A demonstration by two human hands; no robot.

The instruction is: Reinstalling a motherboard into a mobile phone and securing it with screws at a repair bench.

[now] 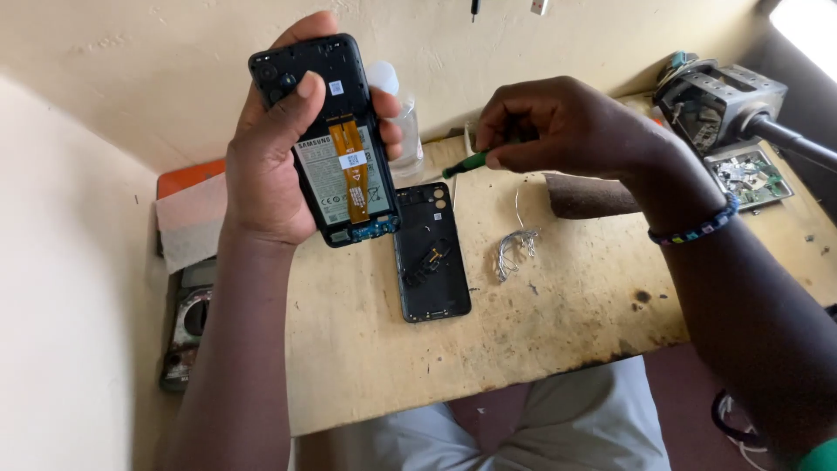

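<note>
My left hand (266,166) holds an opened black phone (336,144) upright above the bench, its back off, showing the battery and an orange ribbon cable. The thumb lies across the phone's upper part. My right hand (554,126) is closed around a green-handled screwdriver (464,163), its tip pointing left toward the phone, a short gap away. The phone's black back cover (432,257) lies flat on the wooden bench (567,305) just below the held phone.
A tangle of thin wire (514,244) lies right of the cover. A clear bottle (403,118) stands behind the phone. A metal tool on a stand (719,100) and a tray of small parts (750,177) sit at the far right. A meter (187,323) lies at the left.
</note>
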